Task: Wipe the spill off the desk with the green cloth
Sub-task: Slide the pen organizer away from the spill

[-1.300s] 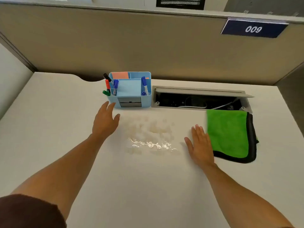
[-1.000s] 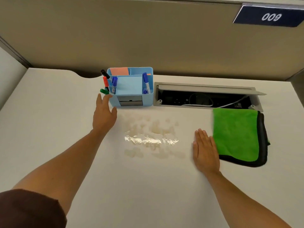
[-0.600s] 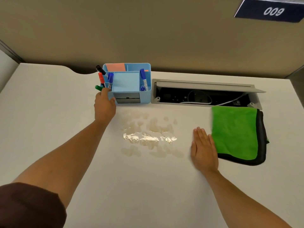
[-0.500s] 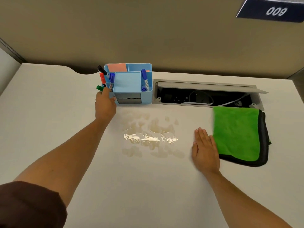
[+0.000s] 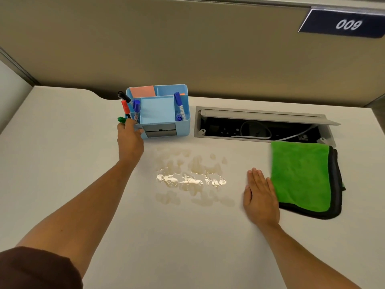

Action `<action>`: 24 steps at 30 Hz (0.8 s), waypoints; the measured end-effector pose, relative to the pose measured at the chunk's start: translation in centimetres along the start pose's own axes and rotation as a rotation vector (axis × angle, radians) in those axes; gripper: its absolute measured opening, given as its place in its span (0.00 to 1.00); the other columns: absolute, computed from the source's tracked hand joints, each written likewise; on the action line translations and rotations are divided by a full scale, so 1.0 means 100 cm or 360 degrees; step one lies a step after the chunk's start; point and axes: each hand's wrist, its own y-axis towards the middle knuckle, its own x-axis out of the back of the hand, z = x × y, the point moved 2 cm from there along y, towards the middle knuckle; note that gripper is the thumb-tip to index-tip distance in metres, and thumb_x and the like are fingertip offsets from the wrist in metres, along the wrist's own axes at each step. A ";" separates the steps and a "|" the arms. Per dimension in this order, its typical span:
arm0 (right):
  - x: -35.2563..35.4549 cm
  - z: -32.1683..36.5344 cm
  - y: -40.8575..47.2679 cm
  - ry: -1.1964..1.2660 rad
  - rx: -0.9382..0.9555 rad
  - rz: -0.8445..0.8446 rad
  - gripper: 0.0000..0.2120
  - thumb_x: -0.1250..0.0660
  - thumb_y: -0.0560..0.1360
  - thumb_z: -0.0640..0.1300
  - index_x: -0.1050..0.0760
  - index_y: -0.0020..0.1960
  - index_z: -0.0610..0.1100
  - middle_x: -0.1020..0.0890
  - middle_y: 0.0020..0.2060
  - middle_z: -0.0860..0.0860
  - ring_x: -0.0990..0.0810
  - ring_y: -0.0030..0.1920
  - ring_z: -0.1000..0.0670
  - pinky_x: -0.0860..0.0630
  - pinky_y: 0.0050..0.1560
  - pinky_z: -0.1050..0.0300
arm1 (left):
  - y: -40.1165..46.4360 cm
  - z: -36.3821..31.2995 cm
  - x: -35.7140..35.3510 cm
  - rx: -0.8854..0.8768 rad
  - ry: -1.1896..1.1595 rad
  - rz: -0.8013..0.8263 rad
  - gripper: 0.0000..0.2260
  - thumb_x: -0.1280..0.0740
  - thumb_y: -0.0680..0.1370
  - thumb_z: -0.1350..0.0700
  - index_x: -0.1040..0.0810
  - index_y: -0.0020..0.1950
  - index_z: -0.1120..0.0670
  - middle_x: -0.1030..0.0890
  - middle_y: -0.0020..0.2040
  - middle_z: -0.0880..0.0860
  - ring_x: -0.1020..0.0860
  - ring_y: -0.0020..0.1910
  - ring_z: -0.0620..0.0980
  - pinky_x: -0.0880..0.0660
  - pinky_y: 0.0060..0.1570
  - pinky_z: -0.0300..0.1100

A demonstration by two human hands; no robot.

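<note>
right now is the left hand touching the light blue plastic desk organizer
Touching. The head view shows the left hand with its fingers curled against the front left corner of the light blue plastic desk organizer, no gap between them.

A dark navy rectangular plate [image 5: 344,24], fixed to the top of the beige partition wall [image 5: 187,42] at about one o'clock, bears white slanted digits reading "009". The marker labels are too small to read.
</note>
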 end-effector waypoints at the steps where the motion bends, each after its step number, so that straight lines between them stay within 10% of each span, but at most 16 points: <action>1: 0.000 0.000 0.000 0.0000 -0.0003 -0.0003 0.25 0.51 0.80 0.46 0.35 0.74 0.39 0.31 0.72 0.44 0.37 0.74 0.47 0.48 0.76 0.47 | 0.000 0.001 0.004 -0.0001 0.0002 -0.0020 0.14 0.39 0.80 0.62 0.31 0.66 0.59 0.31 0.68 0.62 0.29 0.65 0.58 0.29 0.63 0.49; 24: 0.000 0.001 0.001 -0.0022 -0.0007 0.0020 0.26 0.53 0.79 0.47 0.35 0.74 0.39 0.32 0.73 0.44 0.37 0.75 0.46 0.47 0.75 0.47 | 0.024 0.109 0.111 0.0503 0.0063 -0.0503 0.13 0.36 0.78 0.60 0.28 0.63 0.61 0.29 0.64 0.65 0.28 0.62 0.64 0.30 0.63 0.54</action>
